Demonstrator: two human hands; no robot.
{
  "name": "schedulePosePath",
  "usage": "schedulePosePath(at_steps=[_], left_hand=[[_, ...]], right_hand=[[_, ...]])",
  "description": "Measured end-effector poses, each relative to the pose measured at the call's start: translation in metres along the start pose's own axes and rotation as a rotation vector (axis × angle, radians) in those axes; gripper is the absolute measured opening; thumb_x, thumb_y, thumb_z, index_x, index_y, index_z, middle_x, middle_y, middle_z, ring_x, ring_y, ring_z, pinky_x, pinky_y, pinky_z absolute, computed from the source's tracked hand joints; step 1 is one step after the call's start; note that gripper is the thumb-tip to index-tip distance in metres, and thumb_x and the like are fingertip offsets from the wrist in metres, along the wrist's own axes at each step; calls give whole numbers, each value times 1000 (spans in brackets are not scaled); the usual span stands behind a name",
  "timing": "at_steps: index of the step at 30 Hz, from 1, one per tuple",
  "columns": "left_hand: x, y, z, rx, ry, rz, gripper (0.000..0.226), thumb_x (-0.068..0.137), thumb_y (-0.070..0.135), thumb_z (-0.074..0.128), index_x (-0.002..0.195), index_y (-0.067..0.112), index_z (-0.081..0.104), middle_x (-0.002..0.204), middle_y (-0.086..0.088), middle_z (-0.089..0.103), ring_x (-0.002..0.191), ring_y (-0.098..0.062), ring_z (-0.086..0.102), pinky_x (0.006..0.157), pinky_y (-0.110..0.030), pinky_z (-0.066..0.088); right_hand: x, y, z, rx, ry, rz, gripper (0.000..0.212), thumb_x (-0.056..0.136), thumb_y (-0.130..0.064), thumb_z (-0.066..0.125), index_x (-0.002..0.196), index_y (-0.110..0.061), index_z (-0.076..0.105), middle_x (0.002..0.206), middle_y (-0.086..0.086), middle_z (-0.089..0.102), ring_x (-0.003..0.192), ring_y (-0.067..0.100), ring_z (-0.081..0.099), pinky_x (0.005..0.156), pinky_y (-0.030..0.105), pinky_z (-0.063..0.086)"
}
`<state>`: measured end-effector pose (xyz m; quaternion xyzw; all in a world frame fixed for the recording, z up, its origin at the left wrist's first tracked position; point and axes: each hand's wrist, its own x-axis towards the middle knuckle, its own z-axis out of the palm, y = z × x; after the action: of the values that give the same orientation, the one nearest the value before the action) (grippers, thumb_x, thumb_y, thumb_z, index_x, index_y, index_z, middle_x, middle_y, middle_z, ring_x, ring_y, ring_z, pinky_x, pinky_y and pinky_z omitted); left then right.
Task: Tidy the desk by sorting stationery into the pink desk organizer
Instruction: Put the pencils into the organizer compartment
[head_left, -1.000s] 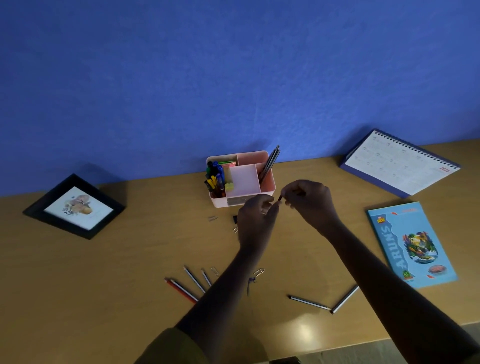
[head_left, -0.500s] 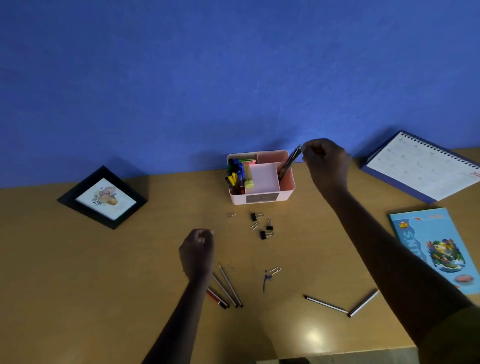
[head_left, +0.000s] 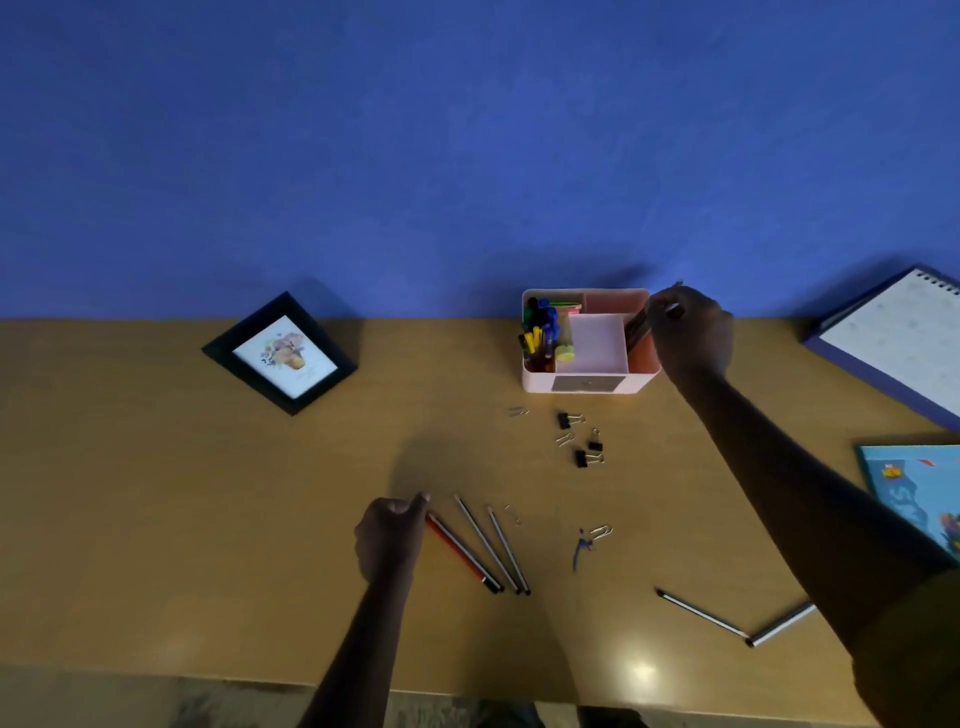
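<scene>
Fingers of the right hand pinch a thin dark pencil over the right compartment of the pink plastic desk organizer, while the left hand is curled by the red pencil, grip unclear; we should seat the dark pencil fully beside the stored pencils before releasing.

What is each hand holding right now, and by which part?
The right hand grips dark pencils near their upper ends, lower ends in the pink organizer. The left hand curls at the far end of the red pencil; a hold cannot be told.
</scene>
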<state>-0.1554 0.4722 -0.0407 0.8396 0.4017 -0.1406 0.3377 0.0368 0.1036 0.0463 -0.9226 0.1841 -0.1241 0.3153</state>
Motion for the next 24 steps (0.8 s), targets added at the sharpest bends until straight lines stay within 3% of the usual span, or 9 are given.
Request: schedulePosePath(at_steps=[2,5,6,10,15,19,24], left_hand=[[-3,-4,0,2,-9,-12,42,92,53,77,109,15,83,108,-9,82,103,-34,75,81,-36,54],[-5,-7,2,-45,-36,-31,38,90,52,78,89,15,83,86,-10,81,85,-36,77,81,-39,63],[-5,-8,3,-72,-41,-32,37,89,50,80,84,14,82,81,-10,80,80,-36,77,77,-47,65],[-5,-5,5,-133,-52,-65,31,84,44,86,82,13,83,83,-12,81,81,-37,79,78,-50,67],[-1,-5,7,-186,-56,-120,34,81,34,87,56,16,74,55,-6,73,61,-29,77,74,-50,68],[2,-3,7,-186,-66,-142,31,81,29,84,55,17,73,53,-3,72,55,-27,76,71,-49,68],[5,-3,7,-246,-66,-102,28,84,26,83,59,17,74,55,0,73,57,-25,77,72,-50,69]], right_hand=[[-1,-2,1,-35,10,-11,25,106,-27,59,114,-14,79,109,8,81,90,27,77,74,42,64],[-1,-5,3,-71,23,-49,26,107,-25,57,121,-16,78,113,10,81,93,30,77,74,44,64],[-1,-6,2,-68,22,-49,28,107,-25,58,126,-16,76,116,10,80,94,29,78,75,45,65],[-6,-7,4,-54,45,-62,31,106,-27,59,131,-17,73,120,9,80,97,27,78,78,45,65],[-30,-10,4,7,81,-131,26,106,-25,57,117,-14,78,103,10,82,83,28,76,67,43,63],[-64,-15,4,112,39,-170,23,107,-26,59,114,-14,78,99,7,81,77,19,73,60,35,61],[-115,-20,14,238,-99,-173,14,105,-23,67,112,-18,78,81,-3,76,59,4,68,54,29,59]])
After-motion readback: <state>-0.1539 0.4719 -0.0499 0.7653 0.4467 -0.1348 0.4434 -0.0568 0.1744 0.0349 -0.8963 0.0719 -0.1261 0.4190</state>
